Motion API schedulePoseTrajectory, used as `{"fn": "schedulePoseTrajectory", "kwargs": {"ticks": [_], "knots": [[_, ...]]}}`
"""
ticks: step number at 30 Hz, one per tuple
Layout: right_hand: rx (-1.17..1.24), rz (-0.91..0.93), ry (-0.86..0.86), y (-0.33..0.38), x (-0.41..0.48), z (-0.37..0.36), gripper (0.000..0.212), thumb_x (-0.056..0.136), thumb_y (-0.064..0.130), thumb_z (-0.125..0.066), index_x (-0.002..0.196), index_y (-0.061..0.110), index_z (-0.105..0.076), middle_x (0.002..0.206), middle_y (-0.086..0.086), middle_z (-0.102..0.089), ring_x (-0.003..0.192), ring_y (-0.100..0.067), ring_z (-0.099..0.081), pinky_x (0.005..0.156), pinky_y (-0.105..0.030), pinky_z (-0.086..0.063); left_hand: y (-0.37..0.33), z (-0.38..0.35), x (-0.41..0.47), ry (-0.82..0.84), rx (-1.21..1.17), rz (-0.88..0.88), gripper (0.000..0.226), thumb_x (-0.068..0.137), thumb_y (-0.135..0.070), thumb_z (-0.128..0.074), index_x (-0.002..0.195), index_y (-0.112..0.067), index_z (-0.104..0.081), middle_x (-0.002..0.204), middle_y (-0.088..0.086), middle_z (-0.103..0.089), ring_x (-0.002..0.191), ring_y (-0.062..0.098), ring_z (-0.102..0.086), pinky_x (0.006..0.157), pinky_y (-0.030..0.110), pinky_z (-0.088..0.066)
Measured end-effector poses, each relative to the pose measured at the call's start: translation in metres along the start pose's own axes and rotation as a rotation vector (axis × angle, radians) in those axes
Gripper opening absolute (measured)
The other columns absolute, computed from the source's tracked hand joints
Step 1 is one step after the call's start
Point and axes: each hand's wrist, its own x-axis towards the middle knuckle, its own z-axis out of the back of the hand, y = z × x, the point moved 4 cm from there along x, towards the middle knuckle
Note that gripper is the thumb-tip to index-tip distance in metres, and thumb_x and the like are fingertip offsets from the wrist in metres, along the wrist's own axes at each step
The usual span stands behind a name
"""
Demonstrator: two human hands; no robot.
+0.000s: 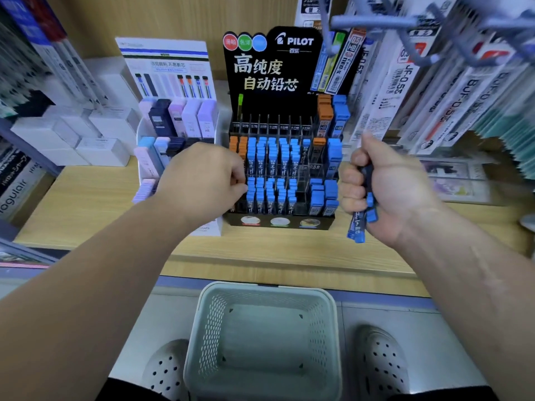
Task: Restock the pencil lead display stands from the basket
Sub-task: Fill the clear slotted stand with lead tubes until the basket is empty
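Nearly done, basket [266,288] empty.
Right hand [388,186] clutches lead cases [356,227] as supply; left hand [202,175] at the stand [272,70], grip unclear.

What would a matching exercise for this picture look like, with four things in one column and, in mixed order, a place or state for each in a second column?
Column one:
1. basket
2. right hand
3. left hand
4. white stand

Column two:
A. holds a bundle of blue-capped lead cases in its grip
B. stands to the left of the black Pilot stand and holds pastel cases
C. sits on the floor, with nothing visible inside
D. has its fingers at the left edge of the black Pilot stand

Pairs: 1-C, 2-A, 3-D, 4-B
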Motion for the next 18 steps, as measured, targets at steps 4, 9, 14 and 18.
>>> {"fn": "schedulePoseTrajectory", "kwargs": {"ticks": [4,9,14,18], "knots": [[-0.065,0.007,-0.051,-0.007,-0.003,-0.002,0.046,0.104,0.045,-0.049,0.067,0.018,-0.051,0.057,0.001,-0.040,0.045,-0.013,-0.030,0.040,-0.025,-0.022,-0.013,0.016,-0.002,-0.119,-0.206,-0.020,0.016,0.086,-0.025,-0.073,0.071,-0.022,-0.070,0.055,-0.011,-0.053,0.056,0.009,-0.051,0.057,0.031,-0.049],[-0.209,0.119,-0.177,-0.012,-0.010,-0.011,0.047,0.101,0.051,-0.054,0.069,0.018,-0.063,0.055,0.004,-0.046,0.044,-0.013,-0.039,0.041,-0.023,-0.032,-0.066,0.011,-0.017,0.103,-0.820,0.126,0.017,0.082,-0.034,-0.079,0.076,-0.018,-0.076,0.061,-0.004,-0.065,0.050,0.002,-0.049,0.051,0.019,-0.040],[-0.175,0.169,-0.231,-0.012,-0.020,-0.016,0.041,0.096,0.051,-0.062,0.073,0.019,-0.073,0.056,0.010,-0.054,0.050,-0.013,-0.045,0.040,-0.020,-0.036,-0.081,-0.017,-0.026,0.179,-1.086,0.242,0.014,0.078,-0.011,-0.083,0.086,-0.019,-0.075,0.067,-0.002,-0.071,0.053,0.009,-0.053,0.051,0.023,-0.044],[-0.178,0.198,-0.249,-0.007,-0.022,-0.008,0.038,0.094,0.049,-0.066,0.076,0.016,-0.072,0.061,0.014,-0.064,0.051,-0.012,-0.044,0.038,-0.018,-0.035,-0.084,-0.022,-0.026,0.272,-1.210,0.360,0.019,0.080,-0.006,-0.079,0.097,-0.012,-0.073,0.072,0.003,-0.073,0.049,0.012,-0.053,0.045,0.018,-0.039]]}}
